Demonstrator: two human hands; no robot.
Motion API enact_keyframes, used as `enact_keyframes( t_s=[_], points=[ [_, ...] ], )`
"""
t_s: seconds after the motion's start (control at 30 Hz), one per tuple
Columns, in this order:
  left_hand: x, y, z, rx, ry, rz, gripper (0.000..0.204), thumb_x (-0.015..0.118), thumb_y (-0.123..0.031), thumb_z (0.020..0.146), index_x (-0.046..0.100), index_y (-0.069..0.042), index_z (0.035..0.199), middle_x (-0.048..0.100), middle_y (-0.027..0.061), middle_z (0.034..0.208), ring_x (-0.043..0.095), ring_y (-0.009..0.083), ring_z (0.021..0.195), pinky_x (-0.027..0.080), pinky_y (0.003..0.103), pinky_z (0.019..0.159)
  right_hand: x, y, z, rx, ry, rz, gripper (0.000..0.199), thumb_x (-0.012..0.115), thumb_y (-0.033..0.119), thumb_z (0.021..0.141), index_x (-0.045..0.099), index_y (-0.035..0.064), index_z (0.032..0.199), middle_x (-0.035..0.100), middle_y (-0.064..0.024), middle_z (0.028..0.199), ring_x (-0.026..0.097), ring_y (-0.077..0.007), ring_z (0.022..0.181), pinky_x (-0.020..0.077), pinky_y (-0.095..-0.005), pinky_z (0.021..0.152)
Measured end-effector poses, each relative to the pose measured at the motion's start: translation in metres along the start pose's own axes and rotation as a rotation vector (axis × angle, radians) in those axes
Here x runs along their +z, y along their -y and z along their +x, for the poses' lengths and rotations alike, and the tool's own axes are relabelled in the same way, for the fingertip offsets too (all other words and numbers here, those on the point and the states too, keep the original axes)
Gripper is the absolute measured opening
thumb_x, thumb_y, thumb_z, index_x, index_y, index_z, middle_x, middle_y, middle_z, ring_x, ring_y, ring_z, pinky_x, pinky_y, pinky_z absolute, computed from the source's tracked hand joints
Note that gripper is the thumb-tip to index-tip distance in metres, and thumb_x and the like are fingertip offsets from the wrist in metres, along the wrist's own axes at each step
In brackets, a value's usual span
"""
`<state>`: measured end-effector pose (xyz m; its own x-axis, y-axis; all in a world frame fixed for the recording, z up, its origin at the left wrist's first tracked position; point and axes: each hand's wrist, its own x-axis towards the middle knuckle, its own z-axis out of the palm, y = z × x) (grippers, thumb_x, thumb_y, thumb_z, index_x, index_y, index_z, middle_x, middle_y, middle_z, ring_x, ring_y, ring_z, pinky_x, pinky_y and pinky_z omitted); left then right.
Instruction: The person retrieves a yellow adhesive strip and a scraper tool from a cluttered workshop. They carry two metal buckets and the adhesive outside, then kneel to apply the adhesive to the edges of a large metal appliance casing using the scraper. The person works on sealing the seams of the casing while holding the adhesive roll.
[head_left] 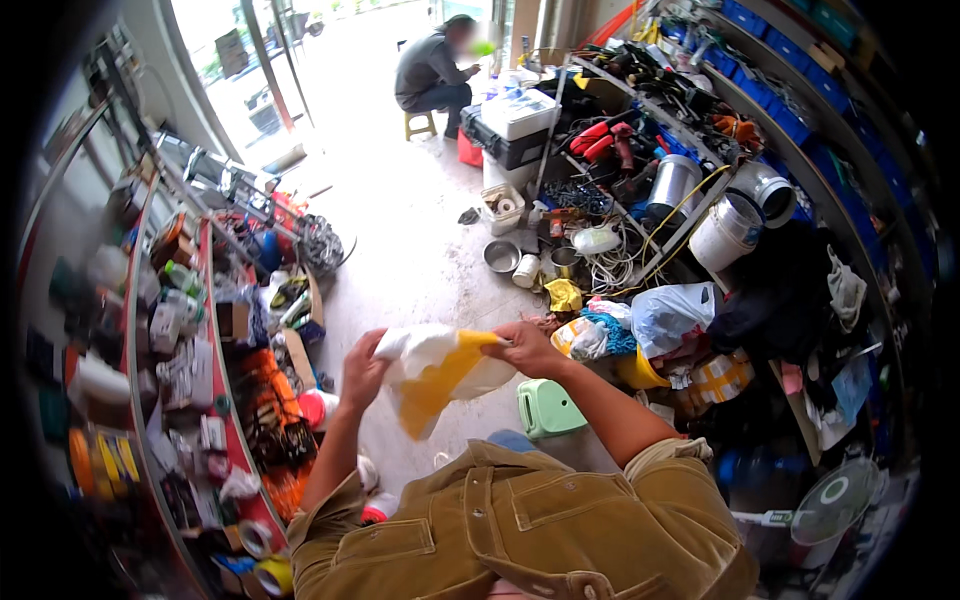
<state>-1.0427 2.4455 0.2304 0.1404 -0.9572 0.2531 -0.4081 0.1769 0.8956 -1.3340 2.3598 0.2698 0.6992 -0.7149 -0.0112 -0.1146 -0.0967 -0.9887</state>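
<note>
Btwn cluttered shelves (131,330), L hand (364,368) & R hand (530,350) hold wht/ylw sheet (440,372), grn stool (550,410) below.

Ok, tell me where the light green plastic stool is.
In the head view, the stool stands on the floor just right of centre, below the right hand and right of the yellow-and-white cloth-like piece.

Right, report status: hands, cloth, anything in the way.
Left hand and right hand gripping white-and-yellow cloth. Cloth hanging between them. Green plastic stool nearby, not blocking.
</note>
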Motion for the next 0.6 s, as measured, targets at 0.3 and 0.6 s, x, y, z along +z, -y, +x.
enact_keyframes(
  t_s=[0.3, 0.6],
  points=[
    [0.096, 0.021, 0.242, 0.288, 0.134, 0.538, 0.04, 0.06, -0.002, 0.072, 0.058, -0.009, 0.112, 0.063, 0.0114, 0.095, 0.062, 0.0284, 0.083, 0.05, 0.037, 0.074, -0.12, -0.027, 0.074, 0.017, -0.446, 0.255, 0.017, 0.056, 0.018, 0.092, 0.061, 0.0015, 0.096, 0.058, 0.0044, 0.084, 0.05, -0.0023, 0.078, 0.042, -0.0207, 0.07],
    [0.164, 0.012, 0.489, 0.672, 0.403, 0.548, 0.043, 0.067, -0.016, 0.072, 0.056, -0.013, 0.114, 0.062, 0.0044, 0.096, 0.061, 0.0234, 0.088, 0.049, 0.035, 0.077, -0.322, -0.034, 0.174, -0.066, -0.503, 0.305, 0.021, 0.055, 0.018, 0.093, 0.061, -0.0001, 0.101, 0.061, 0.003, 0.088, 0.052, -0.003, 0.079, 0.043, -0.0212, 0.071]
  ],
)
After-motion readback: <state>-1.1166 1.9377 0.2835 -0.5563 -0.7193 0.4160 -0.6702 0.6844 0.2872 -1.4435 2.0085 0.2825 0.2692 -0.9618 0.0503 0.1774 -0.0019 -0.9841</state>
